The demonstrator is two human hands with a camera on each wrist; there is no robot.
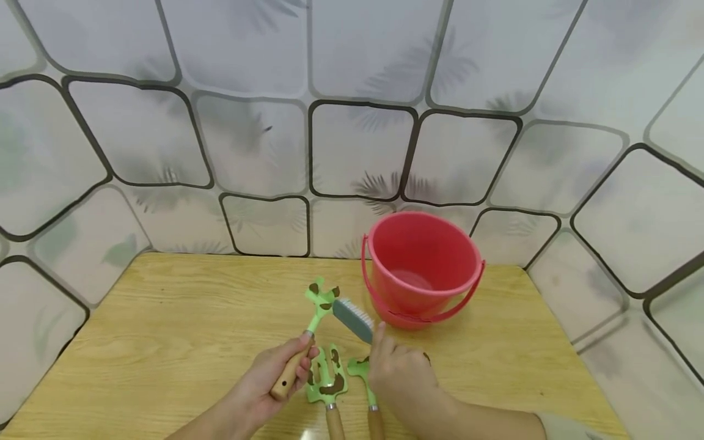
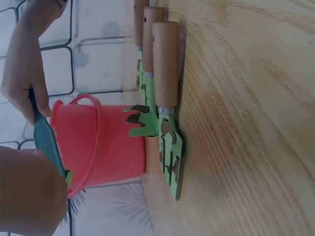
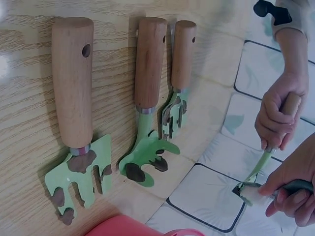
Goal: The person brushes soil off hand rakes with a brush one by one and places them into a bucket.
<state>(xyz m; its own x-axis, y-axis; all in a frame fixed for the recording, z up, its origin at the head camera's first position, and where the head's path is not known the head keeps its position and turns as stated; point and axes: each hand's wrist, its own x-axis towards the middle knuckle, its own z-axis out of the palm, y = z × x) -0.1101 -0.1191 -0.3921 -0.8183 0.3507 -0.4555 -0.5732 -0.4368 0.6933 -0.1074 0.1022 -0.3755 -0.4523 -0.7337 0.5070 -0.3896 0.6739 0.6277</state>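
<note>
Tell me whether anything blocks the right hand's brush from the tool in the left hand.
Nothing visible does: the brush in the right hand is right at the green hand cultivator in the left hand. The red bucket stands beyond them.

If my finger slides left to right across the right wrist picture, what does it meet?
Green garden fork, green hand rake, second green garden fork, left hand holding another green tool. I left out the right hand and the pink bucket because they overlap the others' places.
</note>
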